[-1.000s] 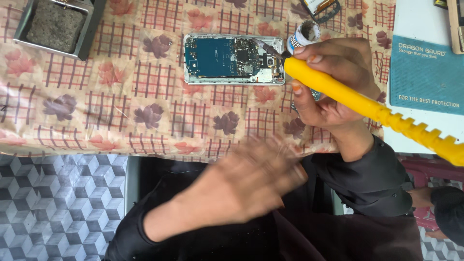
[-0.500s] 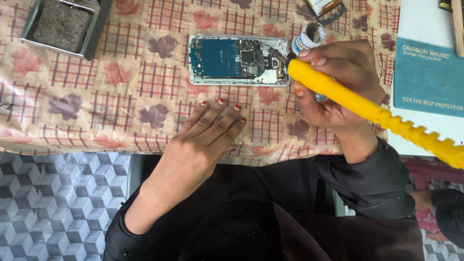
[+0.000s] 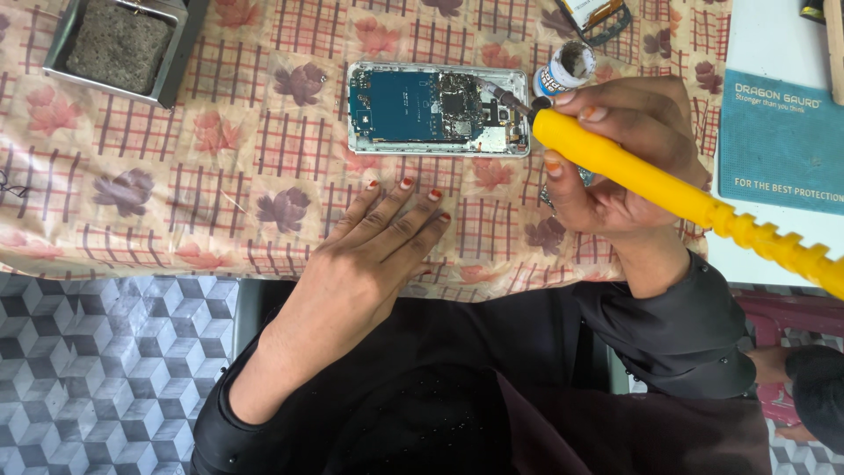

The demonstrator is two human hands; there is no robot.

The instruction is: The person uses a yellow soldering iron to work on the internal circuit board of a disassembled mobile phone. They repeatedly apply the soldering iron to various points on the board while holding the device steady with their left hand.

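Phone (image 3: 438, 107), opened with its blue board showing, is lying on the flowered tablecloth (image 3: 220, 149). Right hand (image 3: 624, 167) is gripping the yellow soldering iron (image 3: 668, 189), tip touching the board's right end; left hand (image 3: 374, 242) is resting flat, empty, just below the phone. Keeping the tip steady and light would help.

Metal tray (image 3: 180, 62) with grey sponge (image 3: 119, 44) top left; teal mat (image 3: 778, 141) right; leaf-print tablecloth (image 3: 176, 202).

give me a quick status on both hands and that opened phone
Right hand gripping yellow soldering iron, tip on the opened phone. Left hand flat on the tablecloth, empty, short of the phone. Small jar beside the tip.
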